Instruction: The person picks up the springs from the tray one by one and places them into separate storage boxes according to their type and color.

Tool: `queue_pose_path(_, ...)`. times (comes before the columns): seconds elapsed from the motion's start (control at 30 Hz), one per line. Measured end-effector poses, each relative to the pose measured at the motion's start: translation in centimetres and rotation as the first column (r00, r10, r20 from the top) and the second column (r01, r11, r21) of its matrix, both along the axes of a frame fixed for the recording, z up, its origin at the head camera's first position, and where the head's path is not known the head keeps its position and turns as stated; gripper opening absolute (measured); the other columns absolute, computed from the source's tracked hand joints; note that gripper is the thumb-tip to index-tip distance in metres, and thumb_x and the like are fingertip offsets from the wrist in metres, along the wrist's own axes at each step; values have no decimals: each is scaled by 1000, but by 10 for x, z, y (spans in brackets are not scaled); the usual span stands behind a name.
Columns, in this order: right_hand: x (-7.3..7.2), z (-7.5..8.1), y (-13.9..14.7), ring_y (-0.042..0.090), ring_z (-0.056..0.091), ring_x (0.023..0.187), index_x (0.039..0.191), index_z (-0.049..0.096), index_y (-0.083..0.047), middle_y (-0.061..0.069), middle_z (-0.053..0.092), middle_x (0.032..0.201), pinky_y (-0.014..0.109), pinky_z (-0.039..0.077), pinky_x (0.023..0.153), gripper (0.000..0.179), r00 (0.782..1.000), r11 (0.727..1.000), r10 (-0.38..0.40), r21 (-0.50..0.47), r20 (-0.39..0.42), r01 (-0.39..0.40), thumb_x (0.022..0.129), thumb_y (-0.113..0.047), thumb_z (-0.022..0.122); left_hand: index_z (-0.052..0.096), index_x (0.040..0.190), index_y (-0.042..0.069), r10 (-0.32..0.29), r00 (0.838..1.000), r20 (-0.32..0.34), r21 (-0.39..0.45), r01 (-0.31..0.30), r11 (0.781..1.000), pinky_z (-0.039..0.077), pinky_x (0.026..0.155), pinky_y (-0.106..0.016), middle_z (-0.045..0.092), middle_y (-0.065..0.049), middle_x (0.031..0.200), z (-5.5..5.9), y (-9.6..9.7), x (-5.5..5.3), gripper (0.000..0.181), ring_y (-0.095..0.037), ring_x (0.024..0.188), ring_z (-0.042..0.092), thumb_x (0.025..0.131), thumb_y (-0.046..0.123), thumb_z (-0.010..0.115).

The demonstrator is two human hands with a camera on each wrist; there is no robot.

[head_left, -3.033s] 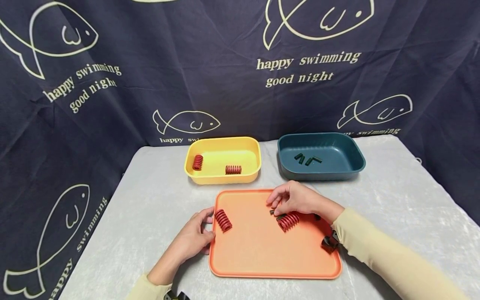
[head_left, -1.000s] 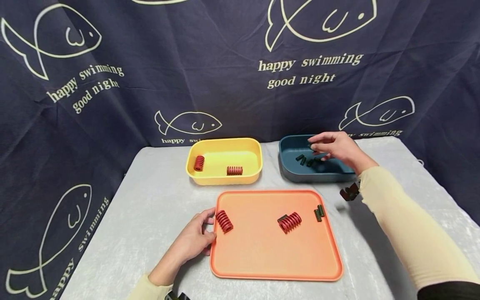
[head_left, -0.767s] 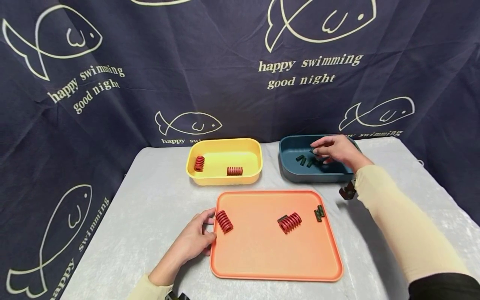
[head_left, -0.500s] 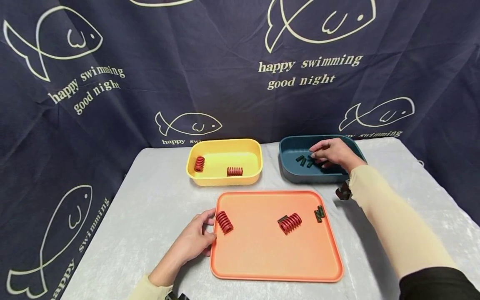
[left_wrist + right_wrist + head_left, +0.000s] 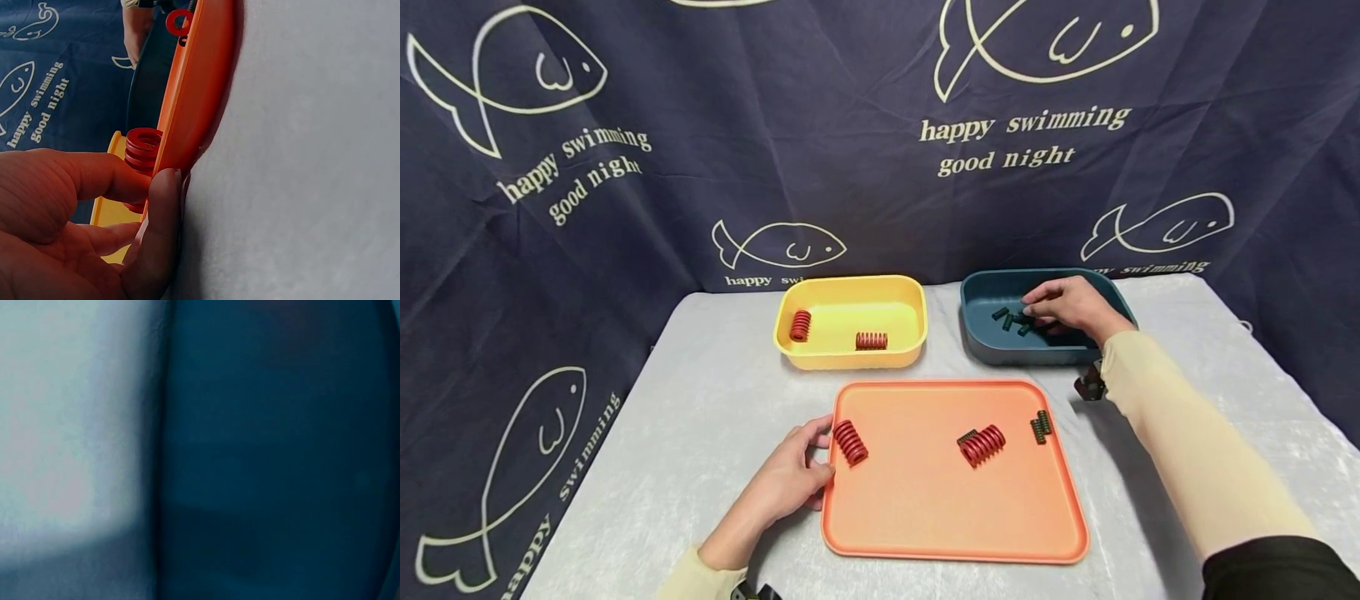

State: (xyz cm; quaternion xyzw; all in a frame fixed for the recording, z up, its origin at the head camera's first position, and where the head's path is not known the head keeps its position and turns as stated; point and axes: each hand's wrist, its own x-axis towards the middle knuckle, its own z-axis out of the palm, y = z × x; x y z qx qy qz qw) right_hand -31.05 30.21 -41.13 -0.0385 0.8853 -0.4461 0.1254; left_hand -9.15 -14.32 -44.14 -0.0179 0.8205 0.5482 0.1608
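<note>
My left hand (image 5: pixel 792 471) grips the left rim of the orange tray (image 5: pixel 910 517); in the left wrist view its thumb and fingers (image 5: pixel 164 206) pinch that edge. On the tray lie a red spring (image 5: pixel 851 442) near this hand and another red spring (image 5: pixel 982 446) right of centre, with a small dark spring (image 5: pixel 967 436) against it. Two more small dark springs (image 5: pixel 1041 427) lie by the right rim. My right hand (image 5: pixel 1070 307) reaches down into the blue bin (image 5: pixel 1030 356), fingertips right at several small dark springs (image 5: pixel 1008 322). I cannot tell whether it holds one.
A yellow bin (image 5: pixel 850 361) with two red springs (image 5: pixel 871 341) stands behind the tray, left of the blue bin. Both bins are near the dark fish-print curtain (image 5: pixel 880 167) at the table's back edge. The right wrist view is mostly the blue bin wall, blurred.
My right hand has gone from the tray's dark springs to the blue bin, then lowered into it among the dark springs there. The left hand has stayed on the tray rim.
</note>
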Motion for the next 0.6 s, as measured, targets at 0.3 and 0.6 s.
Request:
queue_pose_path(0.3, 13, 13, 4, 20, 72, 90, 129, 66, 3, 5, 75, 105, 38, 62, 69, 45, 999, 999, 31, -21, -28, -31, 95, -26, 76, 45, 151, 2, 1, 1000, -3, -11, -1, 1000, 59, 46, -39, 49, -16, 122, -1, 0, -1, 73, -22, 71, 57, 81, -10, 63)
queue_pose_path(0.6, 35, 33, 1, 23, 72, 93, 125, 72, -8, -4, 75, 105, 40, 61, 71, 38, 996, 991, 67, -113, -58, -74, 93, -27, 79, 46, 151, 3, 8, 1000, -1, -10, -8, 1000, 60, 47, -39, 49, -16, 122, -2, 0, -1, 72, -22, 72, 57, 82, -10, 62)
